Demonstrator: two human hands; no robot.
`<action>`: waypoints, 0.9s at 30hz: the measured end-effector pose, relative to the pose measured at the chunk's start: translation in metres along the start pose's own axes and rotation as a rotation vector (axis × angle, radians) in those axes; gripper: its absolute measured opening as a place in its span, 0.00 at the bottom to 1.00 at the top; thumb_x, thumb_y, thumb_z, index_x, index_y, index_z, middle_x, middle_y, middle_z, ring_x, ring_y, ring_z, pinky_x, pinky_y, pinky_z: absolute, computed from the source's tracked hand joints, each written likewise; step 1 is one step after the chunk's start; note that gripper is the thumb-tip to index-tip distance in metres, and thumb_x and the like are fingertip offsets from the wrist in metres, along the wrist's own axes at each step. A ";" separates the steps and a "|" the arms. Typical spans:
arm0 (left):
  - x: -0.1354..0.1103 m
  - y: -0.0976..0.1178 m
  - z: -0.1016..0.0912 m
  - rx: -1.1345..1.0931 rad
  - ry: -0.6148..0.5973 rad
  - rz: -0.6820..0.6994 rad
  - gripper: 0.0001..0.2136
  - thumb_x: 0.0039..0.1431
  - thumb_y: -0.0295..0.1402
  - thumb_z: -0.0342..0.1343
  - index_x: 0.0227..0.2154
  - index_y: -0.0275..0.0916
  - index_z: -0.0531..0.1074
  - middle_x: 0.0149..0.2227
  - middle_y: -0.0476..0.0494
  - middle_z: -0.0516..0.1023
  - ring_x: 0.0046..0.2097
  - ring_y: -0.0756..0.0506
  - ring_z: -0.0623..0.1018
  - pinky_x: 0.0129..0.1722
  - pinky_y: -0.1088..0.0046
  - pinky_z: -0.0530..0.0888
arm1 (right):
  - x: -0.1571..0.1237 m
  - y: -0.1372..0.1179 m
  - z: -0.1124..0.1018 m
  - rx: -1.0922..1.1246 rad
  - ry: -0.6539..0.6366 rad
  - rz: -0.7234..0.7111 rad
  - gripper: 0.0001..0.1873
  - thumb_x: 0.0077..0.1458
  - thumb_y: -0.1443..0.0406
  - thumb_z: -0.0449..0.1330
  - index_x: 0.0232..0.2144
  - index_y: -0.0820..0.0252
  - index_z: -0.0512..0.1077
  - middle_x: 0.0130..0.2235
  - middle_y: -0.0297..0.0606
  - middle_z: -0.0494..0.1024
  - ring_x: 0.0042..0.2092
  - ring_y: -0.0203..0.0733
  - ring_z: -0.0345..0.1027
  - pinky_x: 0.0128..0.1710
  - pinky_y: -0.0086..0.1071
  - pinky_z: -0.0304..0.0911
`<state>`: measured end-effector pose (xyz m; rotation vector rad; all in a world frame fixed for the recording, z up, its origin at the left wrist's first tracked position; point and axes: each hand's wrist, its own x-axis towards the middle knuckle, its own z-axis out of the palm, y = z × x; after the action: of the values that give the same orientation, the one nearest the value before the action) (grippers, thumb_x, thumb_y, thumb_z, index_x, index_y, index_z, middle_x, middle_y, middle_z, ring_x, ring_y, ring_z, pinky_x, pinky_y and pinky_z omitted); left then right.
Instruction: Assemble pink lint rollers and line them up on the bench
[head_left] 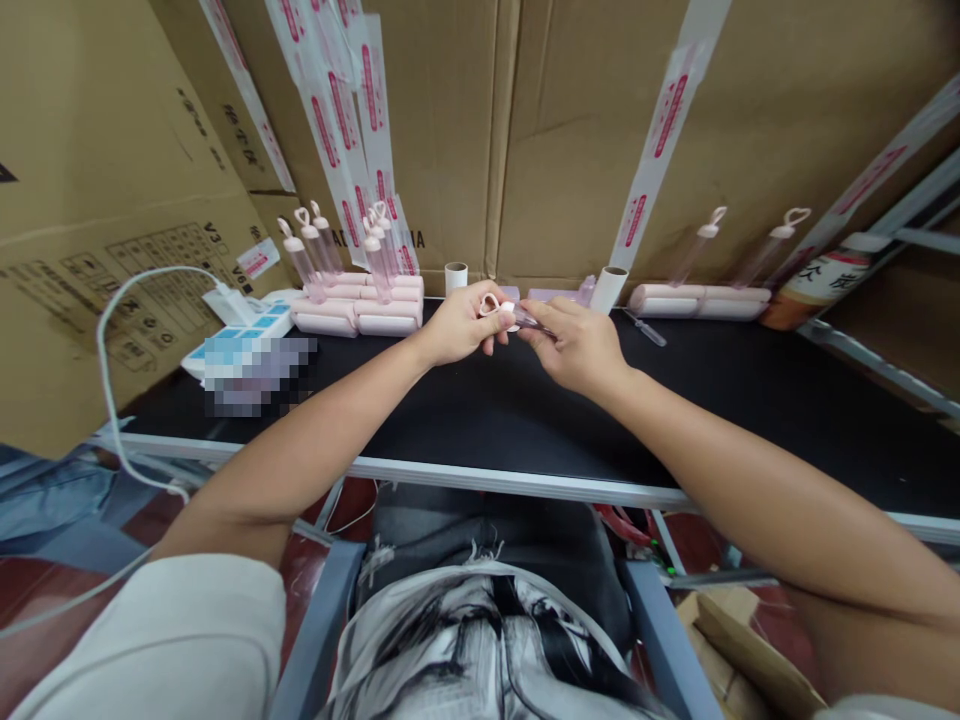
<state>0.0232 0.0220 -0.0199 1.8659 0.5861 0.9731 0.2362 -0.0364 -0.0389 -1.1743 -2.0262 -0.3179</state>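
My left hand [459, 328] pinches the pale pink cap of a small clear tube [529, 318]; the cap has a heart-shaped loop. From the other side, my right hand [581, 345] has its fingers closed around the tube's body, hiding most of it. Both hands are above the black tabletop [480, 420]. Similar tubes with heart-loop caps [309, 232] stand upright in pink rounded cases [390, 305] at the left. Two more such tubes [705, 232] stand in pink cases [667, 300] at the right.
Cardboard [570, 130] walls the back of the table. A power strip [251, 335] with a white cable lies left, beside a blurred patch. Behind the hands stand white paper tubes [608, 290] and lilac pieces [585, 290]. A labelled bottle [817, 280] leans right, near a small slim clear-ended item [649, 332].
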 end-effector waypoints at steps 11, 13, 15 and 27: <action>-0.002 -0.002 -0.007 0.138 -0.145 0.074 0.15 0.55 0.36 0.72 0.43 0.37 0.79 0.39 0.46 0.83 0.35 0.50 0.80 0.37 0.74 0.77 | 0.015 0.022 -0.017 1.120 -0.646 0.602 0.34 0.47 0.38 0.78 0.38 0.58 0.77 0.28 0.36 0.80 0.20 0.32 0.59 0.19 0.28 0.47; 0.000 -0.003 -0.016 0.199 -0.165 0.062 0.14 0.53 0.33 0.72 0.42 0.36 0.80 0.38 0.47 0.84 0.37 0.50 0.80 0.39 0.74 0.75 | 0.014 0.023 -0.012 1.002 -0.594 0.530 0.31 0.51 0.39 0.77 0.38 0.58 0.77 0.32 0.38 0.83 0.24 0.34 0.67 0.21 0.28 0.55; 0.002 -0.006 -0.024 0.248 -0.207 0.035 0.14 0.52 0.34 0.71 0.40 0.36 0.80 0.37 0.47 0.84 0.38 0.49 0.80 0.42 0.73 0.75 | 0.012 0.025 -0.004 0.873 -0.548 0.434 0.28 0.54 0.41 0.75 0.37 0.58 0.78 0.35 0.38 0.83 0.28 0.36 0.70 0.24 0.29 0.61; 0.000 -0.003 -0.031 0.640 -0.439 -0.110 0.11 0.58 0.39 0.67 0.38 0.36 0.82 0.36 0.45 0.85 0.36 0.47 0.80 0.40 0.72 0.73 | 0.002 0.034 0.021 0.577 -0.548 0.178 0.18 0.60 0.49 0.67 0.39 0.57 0.81 0.35 0.40 0.84 0.36 0.46 0.75 0.39 0.39 0.67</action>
<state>-0.0025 0.0392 -0.0143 2.4796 0.7727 0.2820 0.2531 -0.0050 -0.0571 -1.1215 -2.2148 0.7079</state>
